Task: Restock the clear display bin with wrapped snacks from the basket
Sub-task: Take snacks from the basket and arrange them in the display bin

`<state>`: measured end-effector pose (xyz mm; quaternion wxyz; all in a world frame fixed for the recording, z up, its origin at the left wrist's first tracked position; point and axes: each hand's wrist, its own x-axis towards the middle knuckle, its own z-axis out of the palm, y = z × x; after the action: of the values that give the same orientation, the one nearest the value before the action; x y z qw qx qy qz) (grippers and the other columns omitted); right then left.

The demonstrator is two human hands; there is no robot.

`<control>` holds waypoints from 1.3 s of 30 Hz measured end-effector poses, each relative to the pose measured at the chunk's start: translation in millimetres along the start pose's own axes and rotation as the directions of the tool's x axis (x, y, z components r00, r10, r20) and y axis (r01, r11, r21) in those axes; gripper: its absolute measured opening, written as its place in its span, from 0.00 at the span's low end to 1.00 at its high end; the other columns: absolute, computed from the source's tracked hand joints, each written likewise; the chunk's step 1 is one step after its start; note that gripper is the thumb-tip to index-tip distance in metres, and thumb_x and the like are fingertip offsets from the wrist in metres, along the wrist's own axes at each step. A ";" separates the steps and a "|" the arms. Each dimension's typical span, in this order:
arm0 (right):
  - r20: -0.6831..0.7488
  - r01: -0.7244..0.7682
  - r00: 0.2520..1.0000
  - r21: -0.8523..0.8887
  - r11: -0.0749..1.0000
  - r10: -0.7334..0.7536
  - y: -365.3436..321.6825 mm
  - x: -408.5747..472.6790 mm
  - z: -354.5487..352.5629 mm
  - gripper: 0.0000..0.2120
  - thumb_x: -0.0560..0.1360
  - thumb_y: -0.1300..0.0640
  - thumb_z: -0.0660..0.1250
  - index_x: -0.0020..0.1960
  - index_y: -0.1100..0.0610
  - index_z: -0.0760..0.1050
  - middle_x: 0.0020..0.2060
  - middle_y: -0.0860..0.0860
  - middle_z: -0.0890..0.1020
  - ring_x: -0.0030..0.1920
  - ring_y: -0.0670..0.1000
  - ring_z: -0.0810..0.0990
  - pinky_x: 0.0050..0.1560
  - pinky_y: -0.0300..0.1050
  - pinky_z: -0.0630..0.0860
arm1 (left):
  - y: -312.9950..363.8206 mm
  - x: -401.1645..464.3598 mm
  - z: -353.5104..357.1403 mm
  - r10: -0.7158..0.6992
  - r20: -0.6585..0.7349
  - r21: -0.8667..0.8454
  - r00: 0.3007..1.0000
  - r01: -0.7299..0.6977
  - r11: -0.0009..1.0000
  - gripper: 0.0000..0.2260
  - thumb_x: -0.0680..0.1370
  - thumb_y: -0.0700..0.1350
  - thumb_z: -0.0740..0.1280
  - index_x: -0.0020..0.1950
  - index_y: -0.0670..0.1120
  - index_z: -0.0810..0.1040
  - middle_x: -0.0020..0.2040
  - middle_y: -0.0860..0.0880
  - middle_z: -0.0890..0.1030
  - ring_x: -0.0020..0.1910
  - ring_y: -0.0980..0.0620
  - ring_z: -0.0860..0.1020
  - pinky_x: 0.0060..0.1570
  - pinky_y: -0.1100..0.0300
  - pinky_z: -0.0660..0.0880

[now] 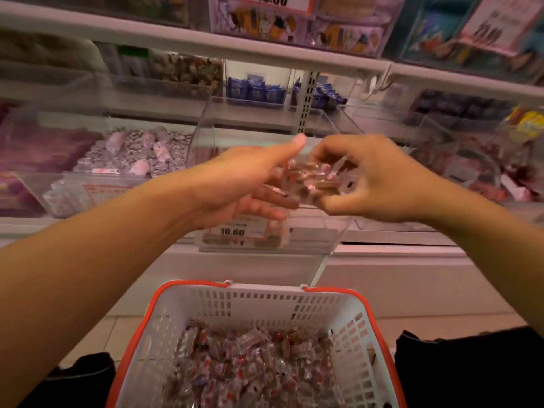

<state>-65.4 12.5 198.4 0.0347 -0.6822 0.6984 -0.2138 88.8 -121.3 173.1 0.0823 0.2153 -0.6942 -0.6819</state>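
Observation:
A white basket with an orange rim (pixel 306 301) stands on the floor below me, its bottom covered with several small wrapped snacks (pixel 250 363). Above it, both hands hold a bunch of the same wrapped snacks (pixel 309 179) over the clear display bin (pixel 312 240), which carries a 10.80 price label. My left hand (pixel 244 181) cups the bunch from below, thumb stretched out. My right hand (pixel 371 178) curls its fingers round the bunch from the right. The bin's inside is mostly hidden behind my hands.
Neighbouring clear bins hold other sweets: silvery-wrapped ones (pixel 132 154) to the left, reddish packs (pixel 482 169) to the right. A shelf edge (pixel 206 45) runs above with blue packets (pixel 256 89) behind. My dark-clothed knees (pixel 471 369) flank the basket.

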 end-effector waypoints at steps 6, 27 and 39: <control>0.109 -0.240 0.938 -0.477 0.845 0.328 66.8 107.0 14.5 0.14 0.68 0.48 0.75 0.47 0.57 0.78 0.40 0.53 0.81 0.37 0.50 0.77 0.37 0.44 0.73 | -26.6 21.3 -24.2 0.383 0.127 0.829 0.915 -0.310 0.465 0.09 0.76 0.55 0.69 0.46 0.50 0.82 0.39 0.54 0.82 0.39 0.58 0.79 0.44 0.54 0.77; 0.116 -0.091 0.917 -0.870 0.485 0.381 121.9 182.4 73.3 0.12 0.72 0.60 0.70 0.56 0.57 0.76 0.33 0.50 0.70 0.34 0.53 0.72 0.37 0.47 0.71 | -33.2 32.2 -30.2 0.298 0.351 0.860 0.888 -0.432 0.273 0.18 0.79 0.51 0.67 0.32 0.52 0.65 0.30 0.55 0.68 0.32 0.54 0.67 0.37 0.57 0.60; 0.142 -0.098 0.916 -0.828 0.552 0.376 84.6 155.2 47.9 0.17 0.72 0.62 0.74 0.37 0.57 0.64 0.33 0.51 0.69 0.32 0.53 0.71 0.33 0.46 0.70 | -32.3 17.4 -31.7 0.539 0.258 0.809 0.802 -0.484 0.334 0.12 0.73 0.56 0.72 0.47 0.49 0.81 0.38 0.54 0.81 0.36 0.61 0.77 0.38 0.67 0.71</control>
<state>-138.8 -151.6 163.5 -0.1426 -0.5449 0.7906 0.2404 92.2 -156.6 140.0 0.1959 0.0172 -0.9623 -0.1881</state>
